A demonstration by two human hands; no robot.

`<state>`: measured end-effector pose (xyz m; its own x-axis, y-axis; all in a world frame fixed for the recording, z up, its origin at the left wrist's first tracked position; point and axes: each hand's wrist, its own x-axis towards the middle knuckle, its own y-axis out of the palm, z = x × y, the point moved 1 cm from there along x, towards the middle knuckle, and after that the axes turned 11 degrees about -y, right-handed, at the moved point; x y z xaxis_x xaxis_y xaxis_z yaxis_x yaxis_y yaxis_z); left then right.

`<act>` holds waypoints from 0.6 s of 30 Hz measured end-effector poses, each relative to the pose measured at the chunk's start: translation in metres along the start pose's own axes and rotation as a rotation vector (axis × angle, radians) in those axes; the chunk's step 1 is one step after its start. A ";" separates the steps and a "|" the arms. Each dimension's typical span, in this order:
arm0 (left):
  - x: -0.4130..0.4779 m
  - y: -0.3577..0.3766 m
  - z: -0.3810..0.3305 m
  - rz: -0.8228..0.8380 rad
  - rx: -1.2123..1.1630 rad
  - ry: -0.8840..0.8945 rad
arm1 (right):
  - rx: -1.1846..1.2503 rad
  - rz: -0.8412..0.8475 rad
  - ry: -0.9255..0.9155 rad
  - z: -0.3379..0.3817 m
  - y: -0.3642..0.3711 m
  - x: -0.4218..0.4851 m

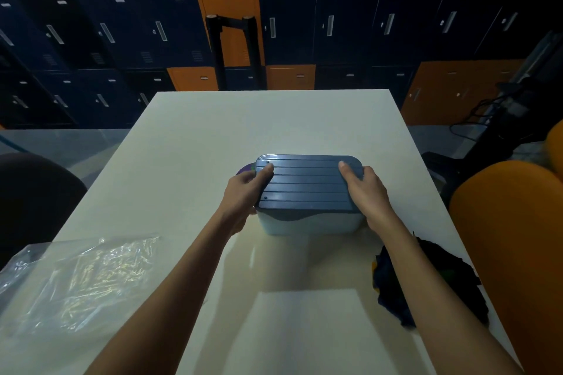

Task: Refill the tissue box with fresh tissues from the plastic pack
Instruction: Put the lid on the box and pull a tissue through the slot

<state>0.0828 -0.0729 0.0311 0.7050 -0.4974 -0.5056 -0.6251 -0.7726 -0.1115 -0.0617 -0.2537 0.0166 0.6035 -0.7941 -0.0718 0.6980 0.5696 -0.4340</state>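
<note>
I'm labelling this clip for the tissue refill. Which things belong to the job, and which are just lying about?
Job: pale blue plastic tissue box, its dark ribbed lid, clear crinkled plastic pack, left hand, right hand.
Lying about: dark crumpled cloth, purple round object.

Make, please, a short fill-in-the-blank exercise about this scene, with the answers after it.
1. Both hands, the left hand and the right hand, grip the dark ribbed ____ of the tissue box.
2. The clear plastic pack lies on the person's ____ side of the table.
3. The crumpled dark cloth lies near the table's ____ edge.

Answers: lid; left; right
</note>
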 end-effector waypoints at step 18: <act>0.007 -0.031 -0.006 0.128 0.110 -0.175 | 0.336 0.214 0.256 -0.004 -0.029 0.000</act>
<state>0.1090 -0.0549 0.0357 0.5547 -0.5048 -0.6614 -0.7452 -0.6551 -0.1250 -0.0836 -0.2706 0.0251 0.6623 -0.6542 -0.3652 0.6801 0.7295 -0.0735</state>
